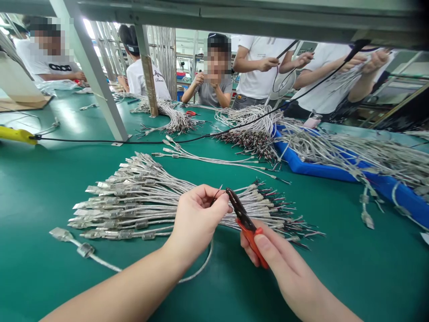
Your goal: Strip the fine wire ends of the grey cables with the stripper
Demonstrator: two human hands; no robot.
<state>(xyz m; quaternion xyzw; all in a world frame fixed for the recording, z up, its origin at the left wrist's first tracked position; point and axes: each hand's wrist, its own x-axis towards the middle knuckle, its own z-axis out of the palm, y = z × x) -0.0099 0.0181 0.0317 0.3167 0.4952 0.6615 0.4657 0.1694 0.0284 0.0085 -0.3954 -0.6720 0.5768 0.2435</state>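
My left hand (pixel 196 219) pinches the stripped end of a thin grey cable (pixel 100 261), whose loop runs down under my wrist to a metal plug lying on the green mat. My right hand (pixel 278 259) is closed round the red handles of a wire stripper (pixel 243 219); its dark jaws meet the wire tips at my left fingertips. Just behind both hands lies a fanned pile of grey cables (pixel 134 201) with metal plugs at the left and coloured wire ends at the right.
A blue tray (pixel 311 167) heaped with cables sits at the right. More cable bundles (pixel 174 118) lie further back. A black cord (pixel 100 141) runs from a yellow tool (pixel 15 134) across the green table (pixel 40 188). Metal frame posts (pixel 100 89) stand at back left. Several people work opposite.
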